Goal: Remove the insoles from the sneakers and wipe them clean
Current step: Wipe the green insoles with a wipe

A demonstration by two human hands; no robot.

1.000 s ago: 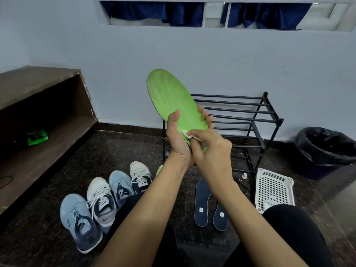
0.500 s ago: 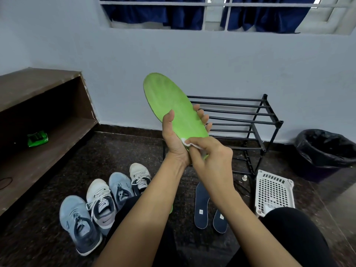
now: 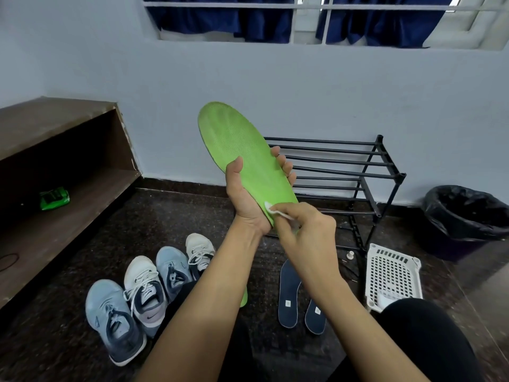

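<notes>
My left hand (image 3: 245,199) grips a bright green insole (image 3: 237,144) by its heel end and holds it upright, toe pointing up and left. My right hand (image 3: 305,230) pinches a small white wipe (image 3: 271,209) against the insole's lower part. Several sneakers stand in a row on the floor at the lower left: a blue one (image 3: 111,318), a white one (image 3: 144,290), another blue one (image 3: 172,268) and another white one (image 3: 199,250). Two dark blue insoles (image 3: 289,293) lie on the floor to the right. A second green insole (image 3: 244,297) peeks out under my left forearm.
A black metal shoe rack (image 3: 358,177) stands against the wall behind my hands. A white plastic basket (image 3: 392,274) sits by my right knee. A black-lined bin (image 3: 468,216) is at the far right. A brown wooden shelf (image 3: 55,188) with a green packet (image 3: 54,198) fills the left side.
My right hand has slid the wipe slightly down and left along the insole's heel area. The left hand keeps the insole in about the same place.
</notes>
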